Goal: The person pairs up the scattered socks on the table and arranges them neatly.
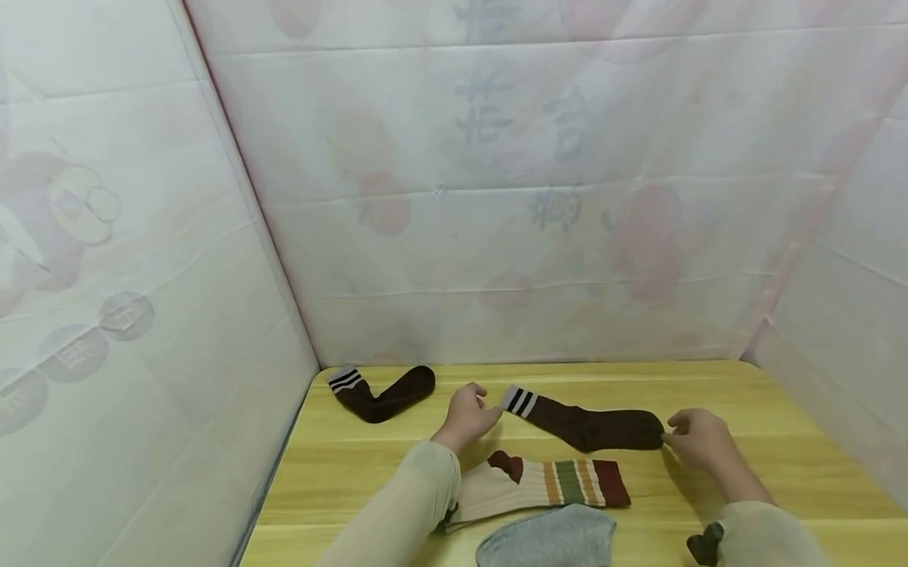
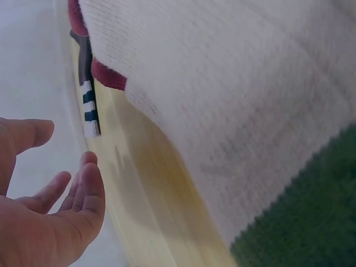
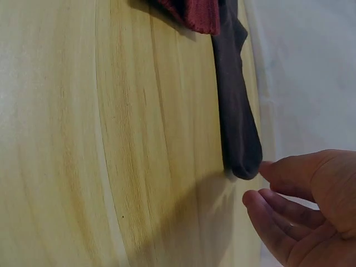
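Note:
A dark brown sock point(image 1: 586, 421) with a grey cuff and black stripes lies flat on the table between the two hands. Beside its cuff is the left hand point(image 1: 468, 416); in the left wrist view its thumb and fingers point(image 2: 92, 192) are spread apart with nothing between them. At the toe end, the right hand point(image 1: 703, 442) has its thumb tip at or against the sock point(image 3: 239, 122), with a gap between thumb and fingers. A cream sock point(image 1: 536, 485) with green, orange and dark red bands lies nearer, partly behind the left sleeve.
A matching brown striped sock point(image 1: 379, 403) lies bent at the back left. Closest to the person is a grey ankle sock point(image 1: 549, 540). The wooden table point(image 1: 751, 398) meets printed white cloth walls point(image 1: 452, 233) at its back and sides.

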`<state>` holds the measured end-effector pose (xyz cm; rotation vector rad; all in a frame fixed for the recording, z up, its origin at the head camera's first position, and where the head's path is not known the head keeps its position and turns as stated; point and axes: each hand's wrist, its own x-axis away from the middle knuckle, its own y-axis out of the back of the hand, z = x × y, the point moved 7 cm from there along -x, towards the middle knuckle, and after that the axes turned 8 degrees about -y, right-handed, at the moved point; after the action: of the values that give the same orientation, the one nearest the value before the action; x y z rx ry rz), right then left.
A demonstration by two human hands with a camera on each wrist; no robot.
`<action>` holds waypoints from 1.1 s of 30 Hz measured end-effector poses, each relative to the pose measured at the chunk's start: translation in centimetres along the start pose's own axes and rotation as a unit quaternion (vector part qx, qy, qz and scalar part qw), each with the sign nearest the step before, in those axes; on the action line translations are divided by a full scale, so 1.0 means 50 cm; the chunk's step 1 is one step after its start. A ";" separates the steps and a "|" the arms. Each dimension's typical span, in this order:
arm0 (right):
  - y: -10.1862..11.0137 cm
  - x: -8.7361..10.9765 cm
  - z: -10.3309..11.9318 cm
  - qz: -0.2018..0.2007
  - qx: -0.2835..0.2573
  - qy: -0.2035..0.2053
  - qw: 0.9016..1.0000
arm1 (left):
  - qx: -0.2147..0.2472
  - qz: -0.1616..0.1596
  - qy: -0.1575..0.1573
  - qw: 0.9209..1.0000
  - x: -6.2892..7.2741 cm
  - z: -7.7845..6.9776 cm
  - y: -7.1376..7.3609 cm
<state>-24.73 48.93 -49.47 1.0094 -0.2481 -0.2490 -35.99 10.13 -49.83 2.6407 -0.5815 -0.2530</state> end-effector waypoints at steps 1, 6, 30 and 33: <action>-0.002 -0.002 0.001 -0.001 0.002 -0.001 1.000 | -0.003 -0.003 0.000 1.000 -0.001 0.001 0.000; -0.009 -0.005 0.006 0.000 0.003 -0.008 1.000 | -0.008 -0.004 0.006 1.000 -0.002 0.009 -0.003; -0.043 -0.010 0.001 0.013 0.013 -0.018 1.000 | -0.009 0.003 0.008 1.000 -0.046 0.043 -0.064; -0.040 -0.011 0.003 0.007 0.008 -0.021 1.000 | -0.029 -0.001 -0.005 1.000 -0.058 0.042 -0.071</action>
<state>-25.49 47.97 -51.13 1.0180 -0.2951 -0.2560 -37.84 13.54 -53.01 2.5850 -0.5653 -0.2795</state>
